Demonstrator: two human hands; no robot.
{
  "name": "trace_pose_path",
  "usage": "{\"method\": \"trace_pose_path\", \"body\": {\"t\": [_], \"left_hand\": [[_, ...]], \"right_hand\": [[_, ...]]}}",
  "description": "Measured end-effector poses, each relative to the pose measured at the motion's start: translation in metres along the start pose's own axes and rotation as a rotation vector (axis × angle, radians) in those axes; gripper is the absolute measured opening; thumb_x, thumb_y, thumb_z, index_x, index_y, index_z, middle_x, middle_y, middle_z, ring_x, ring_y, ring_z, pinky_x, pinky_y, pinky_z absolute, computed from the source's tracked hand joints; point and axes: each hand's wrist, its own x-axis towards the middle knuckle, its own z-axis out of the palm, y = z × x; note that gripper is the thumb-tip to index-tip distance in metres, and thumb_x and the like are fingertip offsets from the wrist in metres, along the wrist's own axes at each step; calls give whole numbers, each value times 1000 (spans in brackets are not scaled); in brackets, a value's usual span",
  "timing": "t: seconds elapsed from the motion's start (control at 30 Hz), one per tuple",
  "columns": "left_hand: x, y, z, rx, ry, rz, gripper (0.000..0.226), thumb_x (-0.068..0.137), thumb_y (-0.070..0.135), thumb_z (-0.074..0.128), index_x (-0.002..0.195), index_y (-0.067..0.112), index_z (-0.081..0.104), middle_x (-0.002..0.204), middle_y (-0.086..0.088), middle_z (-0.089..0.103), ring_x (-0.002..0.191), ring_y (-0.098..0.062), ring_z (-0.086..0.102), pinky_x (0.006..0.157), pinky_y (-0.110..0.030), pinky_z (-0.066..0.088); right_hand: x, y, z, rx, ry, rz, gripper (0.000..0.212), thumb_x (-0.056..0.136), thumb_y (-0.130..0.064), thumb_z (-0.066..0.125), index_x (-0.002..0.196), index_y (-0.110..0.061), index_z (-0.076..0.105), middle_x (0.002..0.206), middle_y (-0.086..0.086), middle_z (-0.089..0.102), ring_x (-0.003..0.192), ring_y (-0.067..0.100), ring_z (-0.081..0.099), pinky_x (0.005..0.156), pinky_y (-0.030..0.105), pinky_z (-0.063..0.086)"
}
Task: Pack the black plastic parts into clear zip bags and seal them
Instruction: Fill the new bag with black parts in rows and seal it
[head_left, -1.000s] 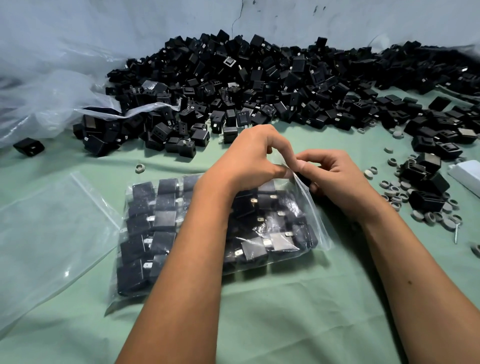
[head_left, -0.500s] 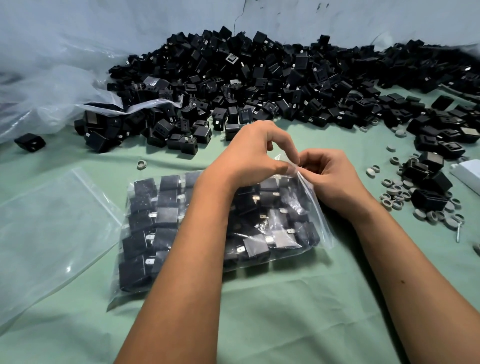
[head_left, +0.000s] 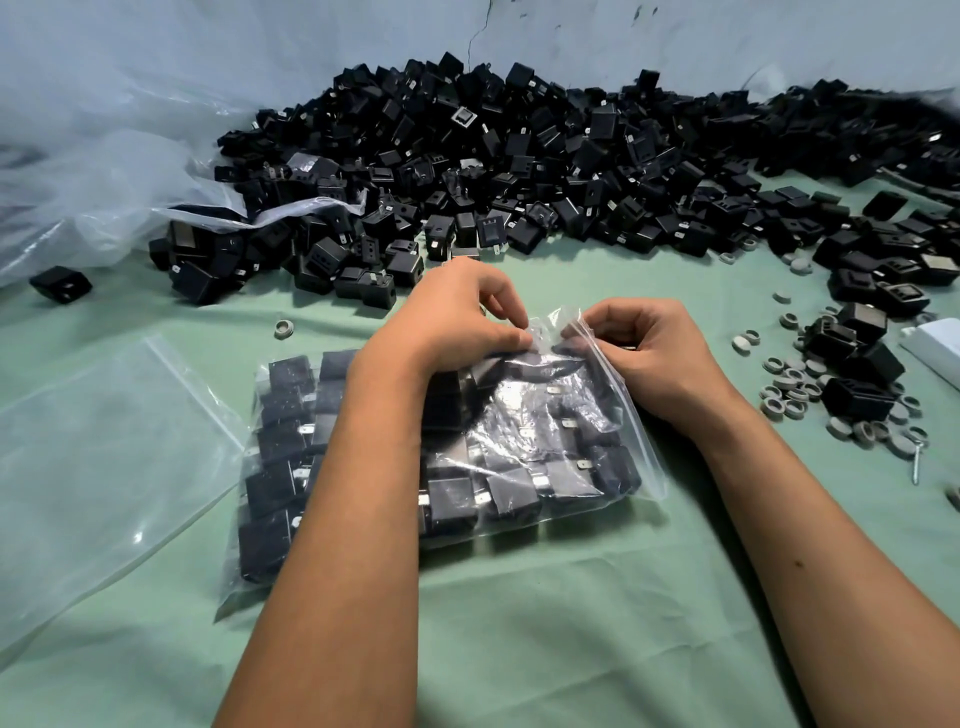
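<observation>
A clear zip bag (head_left: 524, 447) full of black plastic parts lies on the green cloth in front of me. My left hand (head_left: 457, 317) pinches the bag's top corner at the zip strip with thumb and fingers. My right hand (head_left: 649, 348) pinches the same top edge just to the right, fingers curled round the zip strip. My left forearm crosses over the bag and hides its middle. A large heap of loose black plastic parts (head_left: 519, 156) stretches across the back of the table.
An empty clear zip bag (head_left: 98, 441) lies flat at the left. Big crumpled plastic sheeting (head_left: 78, 171) sits at the back left. Grey rings (head_left: 795, 384) and more black parts lie at the right, beside a white box (head_left: 935, 348) and a screw (head_left: 917, 462).
Both hands have stayed at the bag's top right corner; the right hand has shifted a little to the right along the zip edge, and the bag's corner has lifted slightly.
</observation>
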Motion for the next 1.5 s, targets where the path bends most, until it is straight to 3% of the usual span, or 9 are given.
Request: {"method": "trace_pose_path", "body": {"t": [0.33,0.57,0.67,0.83,0.9,1.1,1.27,1.37,1.5], "left_hand": [[1,-1,3,-37,-45,-47,16,74,28,92,78,26,77,69,15,54,62,-3,51,60,-25,38],[0,-1,3,-12,-45,-29,16,75,28,91,79,25,76,65,17,53,59,2,49,57,-22,38],[0,-2,2,3,-45,-23,15,76,30,90,78,26,76,66,17,55,60,4,51,58,-21,38],[0,-3,0,-1,-39,-25,13,80,32,87,80,26,75,70,11,65,65,-2,58,60,-21,44],[0,-3,0,-5,-41,-25,12,83,32,84,81,25,75,71,9,71,66,-3,63,62,-21,48],[0,-3,-2,22,-26,-15,9,83,26,84,81,23,75,82,5,73,73,-7,65,66,-20,51],[0,-3,-2,9,-27,4,6,82,17,82,79,20,77,72,13,69,62,6,59,59,-10,44],[-1,-3,-2,12,-27,4,7,82,20,83,79,21,77,71,12,68,60,6,57,58,-10,44],[-1,-1,-1,4,-35,-6,8,83,24,83,84,26,75,87,7,73,80,-8,68,71,-23,54]], "right_hand": [[-1,-4,-1,-52,82,50,17,79,-15,89,89,-7,78,83,12,78,76,22,73,78,46,61],[-1,-5,-2,-206,98,67,21,77,-32,91,86,-18,80,77,-4,79,75,16,77,71,31,61],[0,-3,-7,-224,96,81,8,87,-24,84,89,-17,80,80,-4,79,79,17,77,75,32,62],[10,-3,-7,-55,349,168,11,97,-9,67,90,-12,75,77,7,77,62,16,69,62,32,58],[27,-8,-7,-269,384,109,10,97,-15,67,91,-15,76,81,3,77,69,17,71,70,36,60],[105,-60,23,-794,-134,-255,28,96,-13,69,124,-18,73,114,-2,67,93,12,59,93,33,51],[136,-62,55,-1029,-543,-226,53,97,-4,59,145,-28,57,144,4,57,129,23,53,102,28,39],[130,-46,47,-874,-302,-182,38,91,-8,72,125,-24,71,120,7,72,108,24,66,99,37,52],[94,-30,11,-185,212,23,25,90,-5,72,111,-20,70,93,9,71,78,21,74,64,32,61]]}}
